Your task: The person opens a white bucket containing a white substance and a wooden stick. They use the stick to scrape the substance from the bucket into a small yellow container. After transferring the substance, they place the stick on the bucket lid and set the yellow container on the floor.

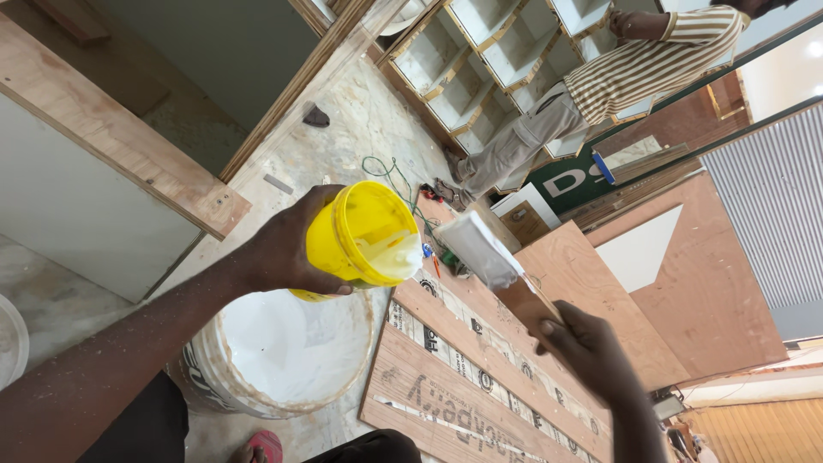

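Observation:
My left hand [287, 249] grips a small yellow tub [356, 225] tipped on its side, with white glue or paint inside near its rim. It hangs just above a large white bucket [279, 351] full of white liquid on the floor. My right hand [587, 347] holds a flat wooden spreader [497, 261] by its brown handle; its broad end is coated white and points toward the yellow tub. Below the spreader lie brown plywood strips [480, 369] with printed tape on them.
Another person [600, 90] in a striped shirt stands at a white shelf unit [480, 60] at the top. Large plywood sheets [686, 283] lie at right. A wooden frame [129, 146] runs at left. Green cable and small tools [420, 201] lie on the floor.

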